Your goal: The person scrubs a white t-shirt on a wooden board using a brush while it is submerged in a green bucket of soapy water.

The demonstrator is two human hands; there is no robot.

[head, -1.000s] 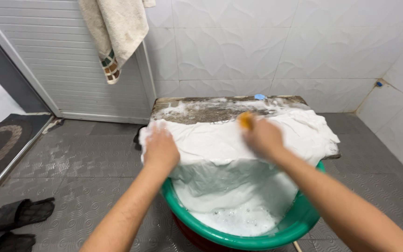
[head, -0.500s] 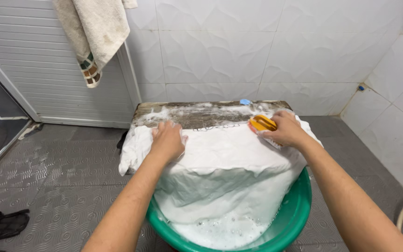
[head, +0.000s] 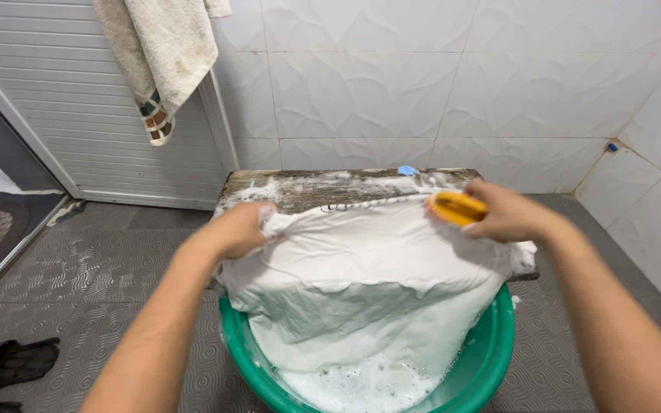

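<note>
Single head-worn view: the camera looked forward and down from close above the green basin [head: 491, 359], faced the white tiled wall [head: 437, 84], and took in the wooden board [head: 307, 191] and door [head: 63, 99] at left.

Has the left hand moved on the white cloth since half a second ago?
Yes. The left hand has slid left to the white cloth's left edge, judged against the wooden board, gripping it.

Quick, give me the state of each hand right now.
Left hand: closed, gripping the edge of the wet white cloth garment on the wooden board.
Right hand: closed, its grip on the yellow plastic scrubbing brush.
</note>
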